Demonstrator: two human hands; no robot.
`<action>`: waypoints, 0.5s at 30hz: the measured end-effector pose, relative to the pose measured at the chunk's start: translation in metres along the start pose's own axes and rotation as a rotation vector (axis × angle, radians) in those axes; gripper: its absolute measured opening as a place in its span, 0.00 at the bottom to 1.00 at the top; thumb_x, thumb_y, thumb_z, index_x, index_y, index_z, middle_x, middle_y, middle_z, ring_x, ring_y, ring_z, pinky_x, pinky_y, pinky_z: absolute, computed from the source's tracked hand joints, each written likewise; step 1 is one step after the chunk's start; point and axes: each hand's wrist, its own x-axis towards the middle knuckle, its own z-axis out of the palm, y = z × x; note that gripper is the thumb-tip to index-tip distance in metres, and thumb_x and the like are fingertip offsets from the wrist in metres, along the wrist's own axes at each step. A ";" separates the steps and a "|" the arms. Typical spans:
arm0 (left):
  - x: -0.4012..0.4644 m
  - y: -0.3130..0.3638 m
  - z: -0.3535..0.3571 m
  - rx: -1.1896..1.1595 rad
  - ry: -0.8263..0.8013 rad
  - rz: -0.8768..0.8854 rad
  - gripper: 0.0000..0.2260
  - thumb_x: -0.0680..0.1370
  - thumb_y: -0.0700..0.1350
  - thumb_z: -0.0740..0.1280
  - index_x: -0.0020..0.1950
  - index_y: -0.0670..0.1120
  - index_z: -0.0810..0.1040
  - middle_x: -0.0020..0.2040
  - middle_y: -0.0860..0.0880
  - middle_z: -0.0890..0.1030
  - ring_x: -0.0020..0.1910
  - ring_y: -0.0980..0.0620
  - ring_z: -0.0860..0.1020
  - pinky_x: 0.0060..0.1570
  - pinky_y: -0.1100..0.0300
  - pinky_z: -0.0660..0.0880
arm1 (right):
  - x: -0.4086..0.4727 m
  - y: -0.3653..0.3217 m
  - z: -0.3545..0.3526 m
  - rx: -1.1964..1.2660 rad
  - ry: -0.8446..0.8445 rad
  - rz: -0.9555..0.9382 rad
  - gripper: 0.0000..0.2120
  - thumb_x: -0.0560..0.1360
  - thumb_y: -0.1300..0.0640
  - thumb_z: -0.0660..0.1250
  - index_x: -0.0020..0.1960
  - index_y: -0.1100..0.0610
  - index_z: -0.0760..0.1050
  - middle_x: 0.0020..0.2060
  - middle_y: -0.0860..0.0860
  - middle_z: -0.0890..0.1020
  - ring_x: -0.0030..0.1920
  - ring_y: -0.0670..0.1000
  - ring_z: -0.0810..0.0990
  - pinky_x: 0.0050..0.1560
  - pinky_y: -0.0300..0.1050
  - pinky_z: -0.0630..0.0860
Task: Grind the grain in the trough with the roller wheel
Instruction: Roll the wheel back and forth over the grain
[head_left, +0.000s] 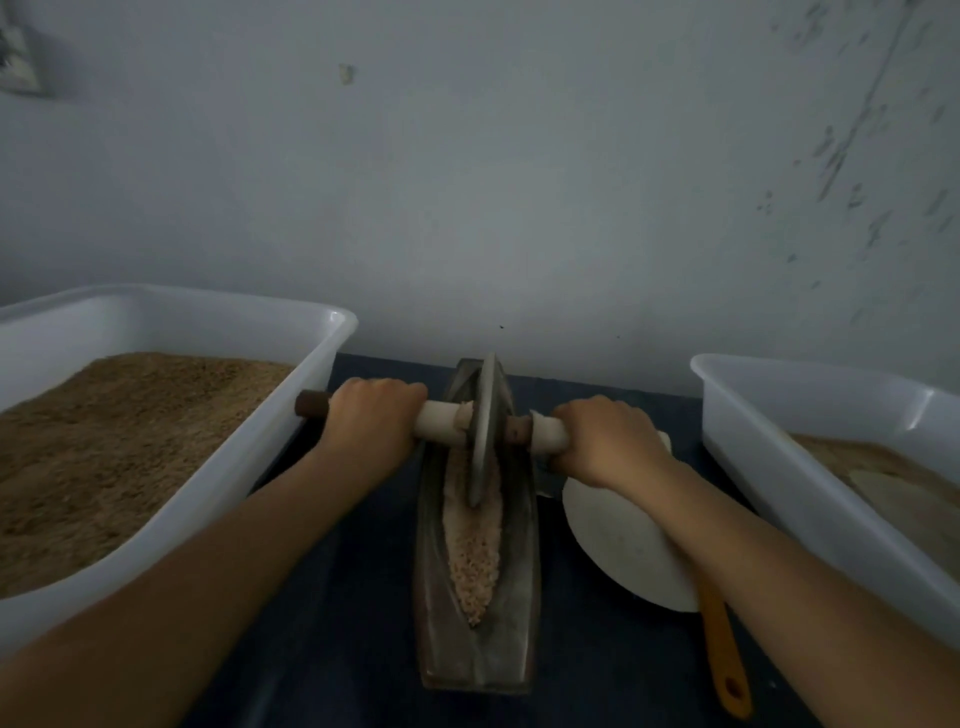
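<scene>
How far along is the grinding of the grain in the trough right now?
Midway, it seems. Done: the trough is loaded with grain. In hand: the left hand and right hand each hold a grip on the axle, with the roller wheel standing in the far half. Left: the near grain looks coarse and whole, so more passes are probably needed.

Dull metal trough (519, 571) (wheel (483, 436) likewise); glossy plastic tubs (291, 415).

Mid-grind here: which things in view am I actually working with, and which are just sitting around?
In use:
- dark boat-shaped metal trough
- pale crushed grain in it
- grey metal roller wheel on a cloth-wrapped axle
- left hand, right hand, each gripping the axle

Lying about:
- left white plastic tub of brown meal
- right white plastic tub
- white bowl
- orange-handled utensil
</scene>
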 end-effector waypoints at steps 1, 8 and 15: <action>0.006 0.000 0.002 0.007 -0.001 -0.004 0.07 0.76 0.48 0.64 0.45 0.51 0.65 0.49 0.50 0.78 0.48 0.51 0.77 0.49 0.58 0.68 | 0.006 0.001 0.001 0.003 -0.001 0.012 0.06 0.68 0.50 0.68 0.41 0.48 0.72 0.44 0.49 0.79 0.42 0.52 0.76 0.35 0.43 0.63; 0.004 -0.001 0.005 0.025 0.046 0.012 0.06 0.76 0.48 0.64 0.49 0.51 0.69 0.49 0.51 0.78 0.48 0.51 0.77 0.51 0.59 0.68 | 0.007 0.003 0.003 0.003 0.030 -0.005 0.08 0.69 0.50 0.68 0.40 0.48 0.69 0.42 0.49 0.78 0.43 0.53 0.77 0.36 0.43 0.63; -0.039 0.001 -0.014 -0.022 0.024 0.095 0.07 0.76 0.51 0.64 0.51 0.53 0.68 0.52 0.54 0.77 0.50 0.54 0.76 0.51 0.62 0.68 | -0.044 -0.005 -0.006 0.025 0.048 -0.074 0.07 0.72 0.47 0.65 0.39 0.47 0.68 0.37 0.46 0.75 0.38 0.48 0.72 0.34 0.43 0.62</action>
